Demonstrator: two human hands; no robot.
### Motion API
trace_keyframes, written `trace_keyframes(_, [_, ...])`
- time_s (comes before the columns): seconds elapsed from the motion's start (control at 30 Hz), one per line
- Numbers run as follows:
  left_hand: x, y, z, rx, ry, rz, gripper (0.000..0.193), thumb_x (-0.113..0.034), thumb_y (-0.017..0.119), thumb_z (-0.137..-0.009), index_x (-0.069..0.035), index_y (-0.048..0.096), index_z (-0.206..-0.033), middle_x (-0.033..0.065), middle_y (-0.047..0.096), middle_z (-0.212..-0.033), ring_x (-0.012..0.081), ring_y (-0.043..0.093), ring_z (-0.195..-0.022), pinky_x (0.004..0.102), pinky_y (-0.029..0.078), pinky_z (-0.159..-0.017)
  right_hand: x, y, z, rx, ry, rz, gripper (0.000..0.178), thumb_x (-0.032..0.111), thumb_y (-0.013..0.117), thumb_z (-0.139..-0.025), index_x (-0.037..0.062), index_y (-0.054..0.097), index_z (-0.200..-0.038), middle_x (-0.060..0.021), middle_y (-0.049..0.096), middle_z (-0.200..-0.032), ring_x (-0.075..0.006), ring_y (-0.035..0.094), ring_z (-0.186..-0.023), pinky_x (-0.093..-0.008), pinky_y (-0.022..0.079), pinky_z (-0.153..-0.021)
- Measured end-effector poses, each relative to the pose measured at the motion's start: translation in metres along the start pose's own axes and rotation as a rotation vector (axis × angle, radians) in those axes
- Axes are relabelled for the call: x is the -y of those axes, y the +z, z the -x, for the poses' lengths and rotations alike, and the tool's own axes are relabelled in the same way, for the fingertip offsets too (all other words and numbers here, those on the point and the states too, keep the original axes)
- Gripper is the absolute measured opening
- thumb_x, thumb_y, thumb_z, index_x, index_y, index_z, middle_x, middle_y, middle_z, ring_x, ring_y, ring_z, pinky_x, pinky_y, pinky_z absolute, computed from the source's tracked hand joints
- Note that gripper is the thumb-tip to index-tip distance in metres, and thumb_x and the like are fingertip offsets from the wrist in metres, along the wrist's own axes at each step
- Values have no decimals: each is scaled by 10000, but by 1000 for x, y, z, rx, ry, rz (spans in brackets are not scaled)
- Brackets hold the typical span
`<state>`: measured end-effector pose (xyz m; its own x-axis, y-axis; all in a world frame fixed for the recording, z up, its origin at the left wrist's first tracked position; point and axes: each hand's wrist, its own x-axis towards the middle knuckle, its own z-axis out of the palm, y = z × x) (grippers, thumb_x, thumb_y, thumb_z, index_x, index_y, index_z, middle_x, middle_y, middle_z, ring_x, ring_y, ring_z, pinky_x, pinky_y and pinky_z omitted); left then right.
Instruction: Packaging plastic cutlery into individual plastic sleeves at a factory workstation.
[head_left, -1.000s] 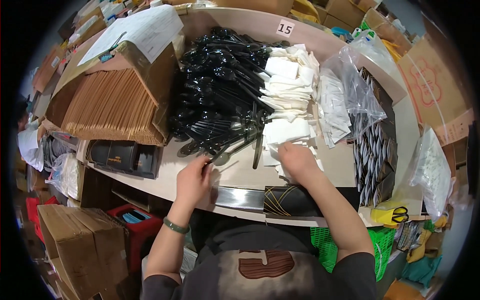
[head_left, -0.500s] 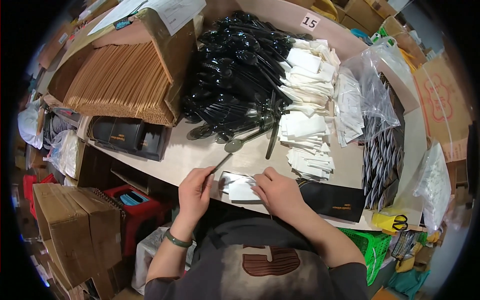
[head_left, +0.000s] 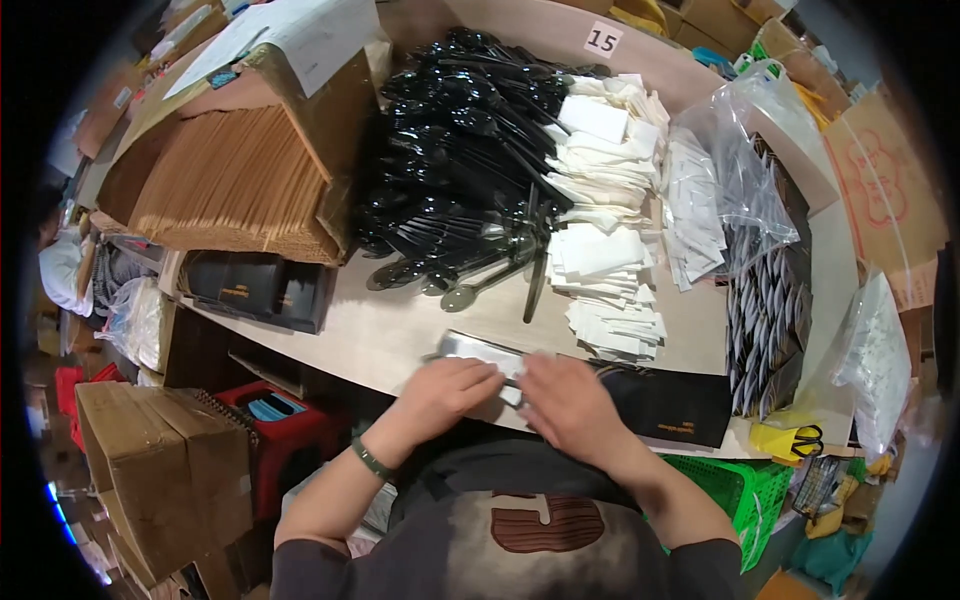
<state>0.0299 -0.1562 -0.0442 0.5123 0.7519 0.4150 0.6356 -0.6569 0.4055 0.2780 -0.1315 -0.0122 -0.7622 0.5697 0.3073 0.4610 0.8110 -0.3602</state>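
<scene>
**Light, slick and easy to crease: go for the edges**

Starting right up close: seeing a shiny silvery strip [head_left: 480, 350] at the near edge of the bench [head_left: 370, 335], just left of a black sleeve [head_left: 670, 408]. Also spotting a small white piece [head_left: 512, 396] between the left hand [head_left: 447, 393] and the right hand [head_left: 570, 405].

On the left, palm down at the strip's near side, with fingers close together. On the right, over by the strip's right end, blurred, with fingers a bit apart. Can't tell whether clamped on anything, either side.

Handling-wise, would guess light, smooth and kinda slippery for the strip, probably stiffer than the white piece. Would hold by the long edges rather than push on the middle. Would treat the white piece as soft and papery, so pinch gently at a corner or risk a crumple. Looks like thin card on the sleeve, so maybe lift by a short end.

Farther in, would expect limp, slidey stuff from the white packets [head_left: 615, 328]; take singly, by an edge. Farther still and left, would call the black spoons [head_left: 460, 130] light, glossy and snappable; grab by the handles and untangle slowly.
</scene>
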Motion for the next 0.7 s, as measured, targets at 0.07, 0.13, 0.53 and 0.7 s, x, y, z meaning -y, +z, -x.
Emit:
trace_keyframes(0.07, [3,-4,-10,82,-36,61,292,-86,669,-792,-96,693,-1083,77,709,-1065,291,688,-948,367,558,-783,-2,18,6,44,-33,59,488,228,731,-849,16,595,-1266,-177,590,-1306,-326,557,-1232,-455,432,-1027])
trace_keyframes(0.13, [9,-19,-24,110,-58,89,281,-94,671,-798,-107,692,-1077,74,708,-1059,299,683,-948,373,555,-773,-3,26,10,133,-20,142,538,248,690,-886,44,548,-1364,-180,568,-1336,-314,524,-1271,-463,399,-1068])
trace_keyframes(0.53, [180,-206,-32,-100,-820,-521,272,-176,638,-887,-14,714,-1092,295,670,-940,453,652,-916,477,528,-799,-5,27,2,-128,190,33,292,68,743,-754,57,686,-1040,-100,641,-1131,-279,610,-1077,-432,458,-889])
trace_keyframes(0.7, [194,-203,-33,-132,-819,-548,273,-112,599,-881,-10,711,-1108,287,676,-954,450,648,-944,483,523,-823,-8,21,5,-110,101,171,306,71,670,-770,21,674,-1072,-113,636,-1136,-293,597,-1119,-455,451,-978])
